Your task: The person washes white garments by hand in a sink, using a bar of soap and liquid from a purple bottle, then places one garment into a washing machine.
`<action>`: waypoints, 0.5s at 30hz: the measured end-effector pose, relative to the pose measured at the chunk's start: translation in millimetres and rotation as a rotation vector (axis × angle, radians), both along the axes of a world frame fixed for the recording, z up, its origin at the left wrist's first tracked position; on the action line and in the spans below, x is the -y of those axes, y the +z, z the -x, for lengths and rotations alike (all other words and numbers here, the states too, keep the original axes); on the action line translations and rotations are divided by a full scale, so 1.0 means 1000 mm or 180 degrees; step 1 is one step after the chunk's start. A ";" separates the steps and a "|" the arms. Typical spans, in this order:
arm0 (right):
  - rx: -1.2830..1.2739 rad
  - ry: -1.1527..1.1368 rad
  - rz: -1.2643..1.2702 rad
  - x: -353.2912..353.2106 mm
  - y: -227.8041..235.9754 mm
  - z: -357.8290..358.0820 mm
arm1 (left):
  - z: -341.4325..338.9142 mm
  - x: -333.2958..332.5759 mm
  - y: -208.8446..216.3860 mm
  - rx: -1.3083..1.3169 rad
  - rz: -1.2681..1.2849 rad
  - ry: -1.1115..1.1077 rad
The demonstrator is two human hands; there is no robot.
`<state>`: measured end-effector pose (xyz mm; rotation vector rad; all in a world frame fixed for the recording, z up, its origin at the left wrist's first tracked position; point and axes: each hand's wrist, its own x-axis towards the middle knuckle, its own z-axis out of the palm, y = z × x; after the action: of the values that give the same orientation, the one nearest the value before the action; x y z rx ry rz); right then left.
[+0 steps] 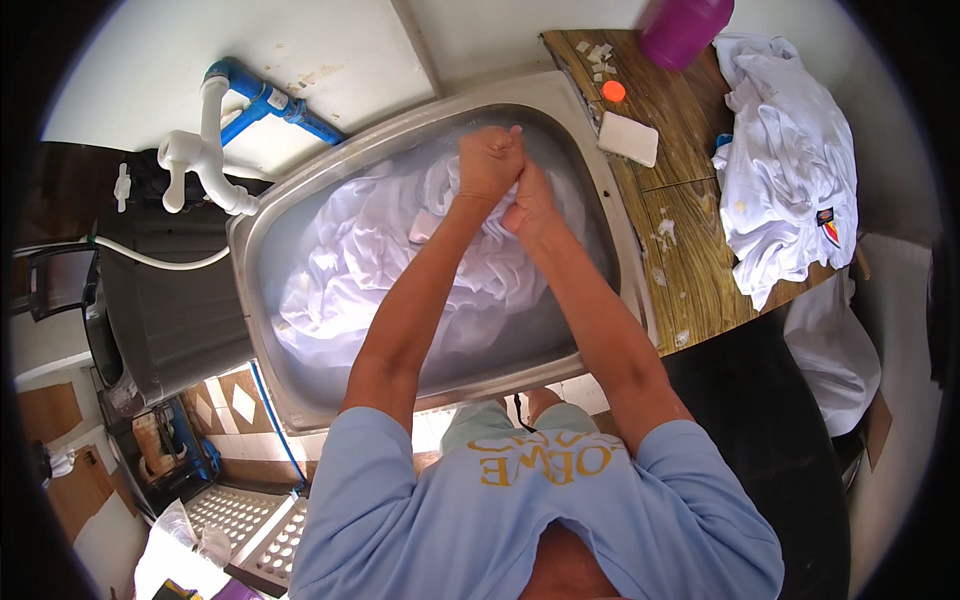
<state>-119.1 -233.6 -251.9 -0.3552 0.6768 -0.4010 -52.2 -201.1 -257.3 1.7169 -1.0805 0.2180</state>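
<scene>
Wet white cloth [350, 250] lies heaped in cloudy water inside a metal sink [250, 290]. At the far side of the sink my left hand [489, 160] is closed in a fist, knuckles up, over a bunched part of the cloth. Pressed close against it, my right hand [530, 198] is also closed, its fingers wrapped round the same cloth. Most of what lies inside the fists is hidden. A small pinkish patch [425, 226] shows on the cloth beside my left wrist.
A white tap [190, 160] with blue pipe [262, 100] stands left of the sink. On the wooden counter [690, 240] at right are a soap bar [628, 139], an orange cap [613, 91], a purple container [685, 30] and a white garment pile [785, 160].
</scene>
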 end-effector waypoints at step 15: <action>0.0420 -0.0053 -0.0307 0.014 -0.025 0.021 | 0.074 -0.010 0.042 -0.1936 0.0724 -0.1045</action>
<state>-140.0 -247.9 -276.5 -0.2296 0.5685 -0.4024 -126.0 -191.0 -215.2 1.2537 -0.8211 -0.3586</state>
